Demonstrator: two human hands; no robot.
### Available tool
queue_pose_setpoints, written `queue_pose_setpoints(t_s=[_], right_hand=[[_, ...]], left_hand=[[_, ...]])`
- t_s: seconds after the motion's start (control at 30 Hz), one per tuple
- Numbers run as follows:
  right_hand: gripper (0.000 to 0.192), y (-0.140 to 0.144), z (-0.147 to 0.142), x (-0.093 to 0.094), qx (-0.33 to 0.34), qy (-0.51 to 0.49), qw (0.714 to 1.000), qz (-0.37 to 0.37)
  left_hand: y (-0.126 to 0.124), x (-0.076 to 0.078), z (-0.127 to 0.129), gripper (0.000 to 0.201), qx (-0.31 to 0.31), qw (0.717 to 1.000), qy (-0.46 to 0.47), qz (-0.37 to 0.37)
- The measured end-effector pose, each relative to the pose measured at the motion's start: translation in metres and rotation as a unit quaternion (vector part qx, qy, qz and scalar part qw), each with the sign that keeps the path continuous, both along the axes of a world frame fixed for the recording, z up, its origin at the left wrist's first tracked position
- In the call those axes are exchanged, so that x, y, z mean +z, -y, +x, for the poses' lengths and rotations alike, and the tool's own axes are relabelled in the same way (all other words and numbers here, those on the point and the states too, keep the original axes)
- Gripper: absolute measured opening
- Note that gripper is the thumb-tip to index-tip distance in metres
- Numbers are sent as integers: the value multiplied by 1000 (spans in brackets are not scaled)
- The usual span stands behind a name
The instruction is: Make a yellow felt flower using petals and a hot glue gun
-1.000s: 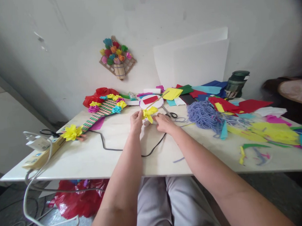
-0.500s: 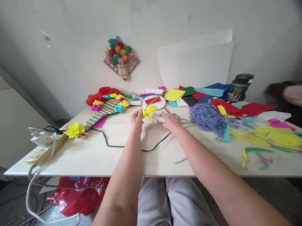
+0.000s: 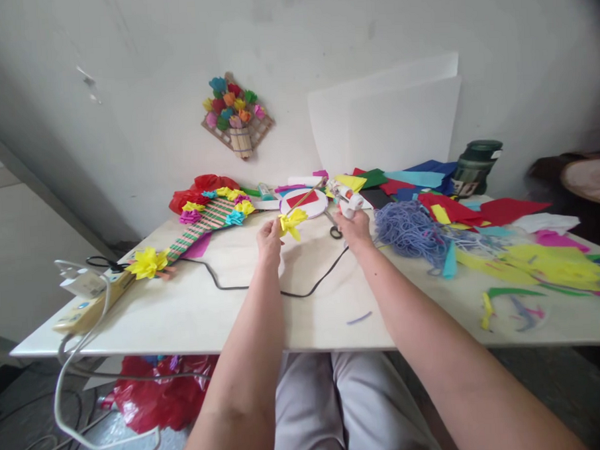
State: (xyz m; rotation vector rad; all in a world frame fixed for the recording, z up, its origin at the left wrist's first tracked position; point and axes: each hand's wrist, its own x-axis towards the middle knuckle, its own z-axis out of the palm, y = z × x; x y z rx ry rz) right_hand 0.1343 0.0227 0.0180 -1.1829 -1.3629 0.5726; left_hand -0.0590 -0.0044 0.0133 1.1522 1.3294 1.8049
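Note:
My left hand (image 3: 269, 239) is closed on a yellow paper flower (image 3: 293, 223), which it holds above the table; a thin stick seems to run up behind the petals. In my right hand (image 3: 354, 226) is a white hot glue gun (image 3: 349, 200), its front end pointing up and away, its black cord (image 3: 310, 292) trailing over the tabletop. Scissors (image 3: 335, 232) lie just left of that hand. Beyond the flower is a white oval piece (image 3: 319, 207) with a red paper rectangle (image 3: 301, 198) on it.
A striped woven piece with paper flowers (image 3: 205, 222) lies left, near a power strip (image 3: 92, 300). To the right are tangled blue yarn (image 3: 410, 237), coloured paper scraps (image 3: 555, 270) and a dark green bottle (image 3: 476, 169). A flower wall hanging (image 3: 241, 141) hangs behind.
My right hand has lifted the glue gun and tipped its front end upward, uncovering the scissors. My left hand with the yellow flower has barely moved.

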Motion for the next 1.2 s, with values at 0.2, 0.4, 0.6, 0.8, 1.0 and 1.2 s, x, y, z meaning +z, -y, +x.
queue_pose_setpoints(t_s=[0.2,0.4,0.6,0.8,1.0,1.2], right_hand=[[30,9,-4,14,11,-216,976,5],[37,24,1,20,244,-131,960,-36],[37,29,1,20,290,-57,952,-75],[35,26,5,19,289,-32,953,-85],[34,23,7,17,276,-2,956,-95],[33,24,7,18,262,28,960,-94]], left_hand=[[-2,-1,-1,37,5,1000,2,-7],[-3,-4,0,38,-9,1000,-15,-18],[-4,-6,0,40,-31,999,-31,-15],[-4,-6,0,39,-37,999,-30,-14],[-5,-6,0,39,-51,998,-20,-13],[-3,-3,2,40,-57,998,-6,-12]])
